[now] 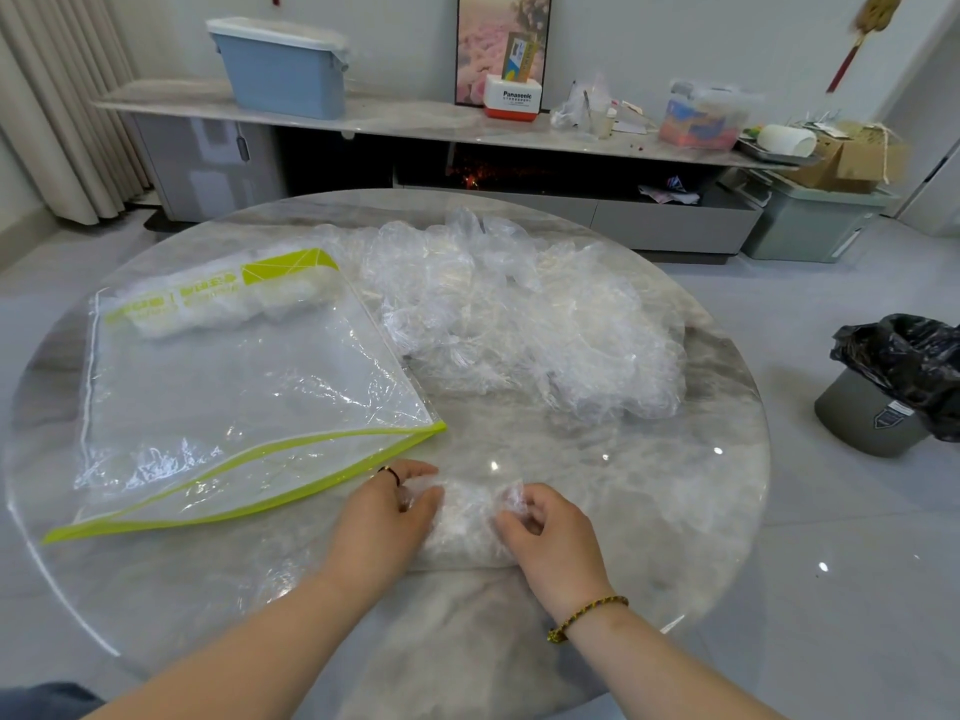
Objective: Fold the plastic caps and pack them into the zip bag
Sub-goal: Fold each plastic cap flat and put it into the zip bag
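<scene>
Left grip (387,517) | right grip (545,532) | both pinching folded plastic cap (465,517) between them | zip bag (234,387) just left

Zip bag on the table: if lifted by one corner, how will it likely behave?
The zip bag would probably sag and fold, since its film lies wrinkled and flat. It looks light: only a few folded caps sit at its far end. They might slide toward the open mouth.
</scene>
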Tool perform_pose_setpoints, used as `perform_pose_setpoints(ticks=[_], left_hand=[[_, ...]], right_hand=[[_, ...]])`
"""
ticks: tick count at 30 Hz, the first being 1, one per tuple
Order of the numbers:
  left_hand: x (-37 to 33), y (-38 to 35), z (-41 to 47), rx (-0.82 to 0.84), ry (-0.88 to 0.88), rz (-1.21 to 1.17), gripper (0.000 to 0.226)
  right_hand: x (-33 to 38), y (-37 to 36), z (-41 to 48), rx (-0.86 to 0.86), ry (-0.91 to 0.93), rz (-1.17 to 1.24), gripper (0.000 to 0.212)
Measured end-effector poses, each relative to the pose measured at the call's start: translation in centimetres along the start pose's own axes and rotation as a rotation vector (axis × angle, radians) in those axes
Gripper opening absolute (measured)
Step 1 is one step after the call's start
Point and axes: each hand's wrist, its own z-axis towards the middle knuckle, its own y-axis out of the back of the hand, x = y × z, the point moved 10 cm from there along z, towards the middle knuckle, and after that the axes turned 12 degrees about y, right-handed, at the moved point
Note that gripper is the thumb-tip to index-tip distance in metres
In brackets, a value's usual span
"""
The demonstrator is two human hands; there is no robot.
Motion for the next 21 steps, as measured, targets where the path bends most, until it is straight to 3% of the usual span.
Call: perform_pose_setpoints(ticks=[2,5,7,8,10,13,17,21], left_hand=[[-0.8,0.8,-0.5,-0.102,-0.09,0.13,0.024],[-4.8,0.9,-3.6,-0.316,-0.601,0.423,0.029],[-6.1,-1.1,-6.2,-0.286,-0.853,0.502,0.024],[-6.1,-2.2,-6.7,-0.248,-0.89,0.547,0.032],[-4.9,-4.0,-6.0,-0.146,-0.794,0.719,0.061],[-2.4,-5.5,-4.3,0.001,-0.636,0.905,0.076],[-1.1,-5.7,-3.8,0.033,-0.537,0.968,0.076],[-0.8,-6.5,-3.9,0.098,-0.519,1.007,0.051]], right_hand=[[0.0,0.0,0.1,0.001,-0.002,-0.049,0.003],[0.3,-0.2,0.1,0.005,-0.002,-0.114,0.015],[0.9,-0.2,0.0,0.017,0.019,-0.185,0.02],[1.2,-0.1,0.0,0.025,0.038,-0.23,0.021],[1.6,0.1,-0.1,0.029,0.073,-0.318,0.025],[1.9,0.5,-0.1,0.016,0.087,-0.403,0.032],[1.4,0.9,0.0,0.024,0.052,-0.533,0.043],[0.5,2.0,0.3,0.034,-0.024,-0.607,0.038]])
